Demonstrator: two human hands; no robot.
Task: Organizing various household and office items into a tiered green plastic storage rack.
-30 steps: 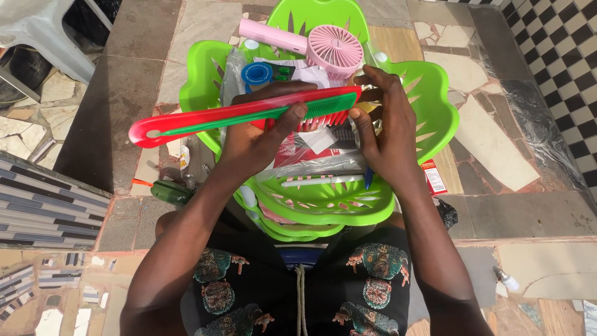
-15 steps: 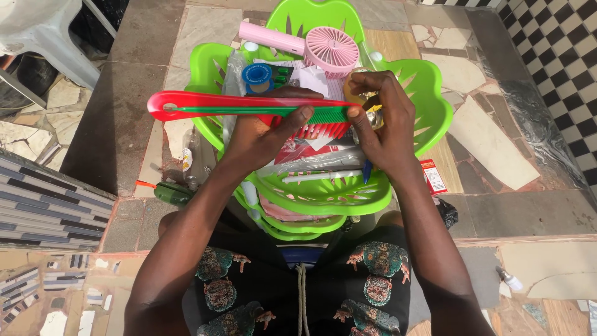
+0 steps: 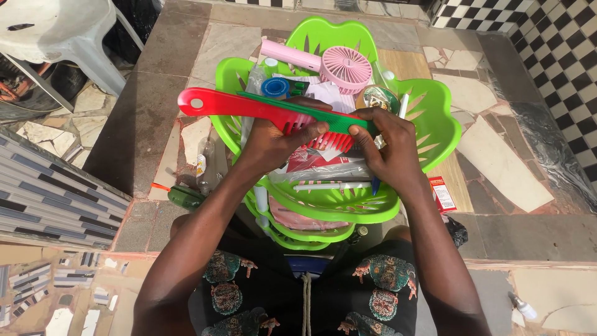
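Basket (image 3: 435, 118): bright lime green, slotted rim. Over it, red comb (image 3: 249, 107) paired with green comb (image 3: 336, 123). At its far end, pale pink fan (image 3: 345, 68); beside that, blue tape roll (image 3: 275, 88). Right of basket, floor (image 3: 559, 43) in black-and-white checks. Below basket, black garment (image 3: 379, 292) printed with teal-and-orange frogs.

Strong daylight falls from above, giving vivid colours and hard dark shadows beside the stacked bright green plastic baskets (image 3: 435, 124). The picture is sharp, with slight bending at the edges.
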